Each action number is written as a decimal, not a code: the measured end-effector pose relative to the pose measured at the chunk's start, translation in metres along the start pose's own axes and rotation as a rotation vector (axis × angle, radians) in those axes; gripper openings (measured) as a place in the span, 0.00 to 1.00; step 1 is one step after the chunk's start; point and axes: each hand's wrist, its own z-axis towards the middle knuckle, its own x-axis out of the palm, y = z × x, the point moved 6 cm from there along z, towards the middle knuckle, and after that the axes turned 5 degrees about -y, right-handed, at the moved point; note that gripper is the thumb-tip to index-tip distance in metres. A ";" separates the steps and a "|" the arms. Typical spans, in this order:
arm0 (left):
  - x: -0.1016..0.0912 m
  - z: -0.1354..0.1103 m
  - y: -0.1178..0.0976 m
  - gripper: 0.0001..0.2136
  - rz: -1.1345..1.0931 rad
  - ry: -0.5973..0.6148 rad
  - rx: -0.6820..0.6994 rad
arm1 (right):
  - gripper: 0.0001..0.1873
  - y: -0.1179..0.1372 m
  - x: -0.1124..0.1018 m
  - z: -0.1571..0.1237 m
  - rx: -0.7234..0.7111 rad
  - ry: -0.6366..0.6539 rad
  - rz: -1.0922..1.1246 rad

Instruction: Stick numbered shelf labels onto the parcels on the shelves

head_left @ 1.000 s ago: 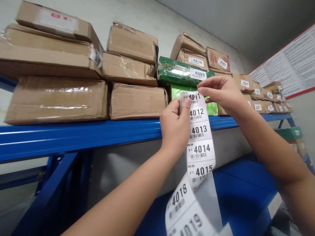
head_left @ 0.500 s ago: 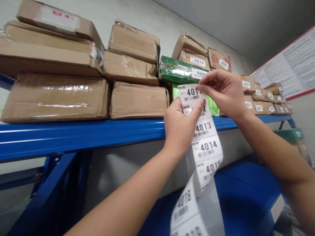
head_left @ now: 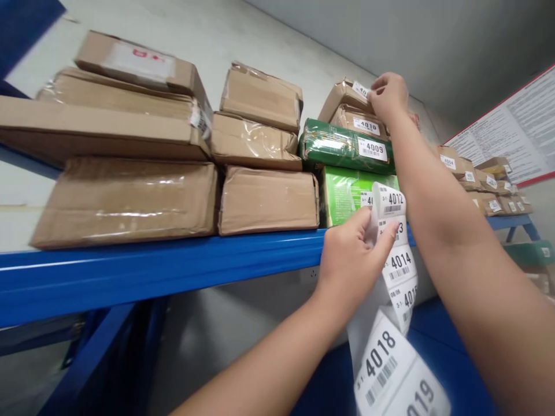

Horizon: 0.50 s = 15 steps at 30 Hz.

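My left hand [head_left: 349, 257] pinches a long strip of white number labels [head_left: 399, 263] between thumb and fingers. Printed on the strip are 4012, 4014 and 4018, and it curls downward below the hand. My right hand [head_left: 390, 97] is raised to the top cardboard box [head_left: 340, 97] of the stack, its fingertips closed on the edge of a single white label [head_left: 361, 89]. This label lies against the box's front end; whether it is stuck down I cannot tell. Beneath sit a box [head_left: 347, 117] labelled 4010, a dark green package [head_left: 332, 141] labelled 4009 and a light green box [head_left: 340, 188].
Plain brown boxes [head_left: 269, 199] stand stacked to the left on the blue shelf beam [head_left: 173, 260]. Farther right, smaller labelled boxes [head_left: 470, 173] line the shelf. A red-edged notice board [head_left: 511, 127] hangs on the right wall. Blue surfaces lie below the shelf.
My right hand has peeled the 4011 label off the strip and carried it up to the top box. The strip in my left hand now begins at 4012. The view has shifted.
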 end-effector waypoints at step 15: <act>-0.011 -0.005 -0.001 0.11 -0.031 -0.100 0.125 | 0.57 0.036 0.014 -0.023 -0.024 0.180 -0.373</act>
